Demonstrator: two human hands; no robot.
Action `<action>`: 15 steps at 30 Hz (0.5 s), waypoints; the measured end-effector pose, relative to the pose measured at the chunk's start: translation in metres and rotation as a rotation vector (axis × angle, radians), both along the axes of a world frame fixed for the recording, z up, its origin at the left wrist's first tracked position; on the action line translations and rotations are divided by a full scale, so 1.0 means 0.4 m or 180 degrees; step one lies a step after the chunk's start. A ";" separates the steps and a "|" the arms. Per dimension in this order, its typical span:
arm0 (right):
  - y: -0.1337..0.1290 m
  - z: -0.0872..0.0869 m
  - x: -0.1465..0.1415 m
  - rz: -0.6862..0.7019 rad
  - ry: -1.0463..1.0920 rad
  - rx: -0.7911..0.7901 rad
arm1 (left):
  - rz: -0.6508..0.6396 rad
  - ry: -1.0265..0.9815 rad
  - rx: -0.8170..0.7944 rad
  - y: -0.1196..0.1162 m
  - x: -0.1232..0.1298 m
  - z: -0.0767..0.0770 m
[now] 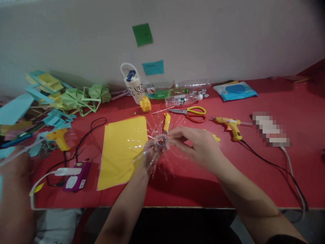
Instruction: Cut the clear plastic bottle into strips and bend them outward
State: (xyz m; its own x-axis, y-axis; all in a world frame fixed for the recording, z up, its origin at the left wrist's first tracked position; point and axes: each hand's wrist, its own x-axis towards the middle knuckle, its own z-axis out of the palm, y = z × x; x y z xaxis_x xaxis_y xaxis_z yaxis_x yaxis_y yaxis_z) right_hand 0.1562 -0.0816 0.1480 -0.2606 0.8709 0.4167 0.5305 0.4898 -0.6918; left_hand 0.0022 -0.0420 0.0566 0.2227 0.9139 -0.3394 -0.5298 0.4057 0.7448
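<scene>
A clear plastic bottle piece (161,141), cut into many thin strips that fan out around its round neck, is held over the red table. My left hand (151,150) is closed around it from below and the left, seen partly through the plastic. My right hand (191,142) pinches at the right side of the neck, thumb and fingers together. Just behind the piece lies a yellow cutter (167,122). Scissors (195,113) with yellow and red handles rest further back, and yellow paper (122,152) lies to the left.
Plastic bottles (181,99), a white tumbler (134,84) and a blue packet (236,91) stand or lie along the wall. A glue gun (230,126) is at right, another (60,138) at left near a purple power block (77,176). Another person's arm (17,193) is at far left.
</scene>
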 end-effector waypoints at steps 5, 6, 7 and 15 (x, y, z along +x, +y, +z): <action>-0.009 -0.001 -0.001 0.0044 0.0107 0.0027 | 0.0074 -0.0374 -0.0071 0.005 -0.001 0.001; -0.012 -0.001 0.000 0.0048 0.0066 0.0051 | -0.0012 -0.0386 -0.0092 0.006 -0.003 0.001; -0.014 -0.001 0.002 0.0041 0.0024 0.0093 | -0.0088 -0.0399 -0.0097 0.007 -0.005 0.000; -0.028 0.015 0.021 -0.0279 -0.0160 0.0502 | -0.0040 -0.0206 -0.0052 0.004 -0.015 -0.006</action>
